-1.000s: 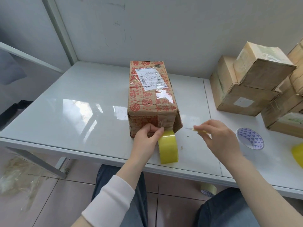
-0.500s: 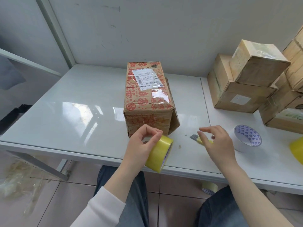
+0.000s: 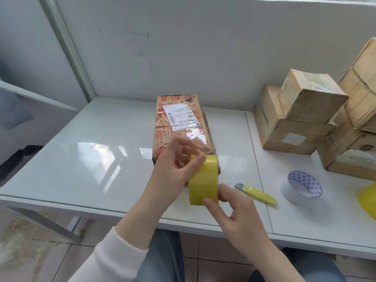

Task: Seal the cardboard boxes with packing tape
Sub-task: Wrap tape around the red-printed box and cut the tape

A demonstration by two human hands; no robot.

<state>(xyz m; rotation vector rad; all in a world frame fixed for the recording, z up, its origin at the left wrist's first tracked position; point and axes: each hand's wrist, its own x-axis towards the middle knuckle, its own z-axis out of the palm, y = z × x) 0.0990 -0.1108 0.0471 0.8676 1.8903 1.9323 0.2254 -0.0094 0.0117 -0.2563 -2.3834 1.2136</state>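
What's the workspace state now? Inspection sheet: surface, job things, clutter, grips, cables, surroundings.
Surface: glossy white table, with a seam between two tops on the right.
Job's things: red-printed box lying flat, label on top; yellow tape roll held in front of it; stacked boxes at right, tape-wrapped.
Clutter: yellow cutter beside a white tape roll; yellow object cut off by the right edge.
Grips: left hand holds the yellow tape roll at its top; right hand pinches its lower end.
Cables: nothing seen.
Surroundings: white wall behind; crumpled plastic film on the tiled floor, left.
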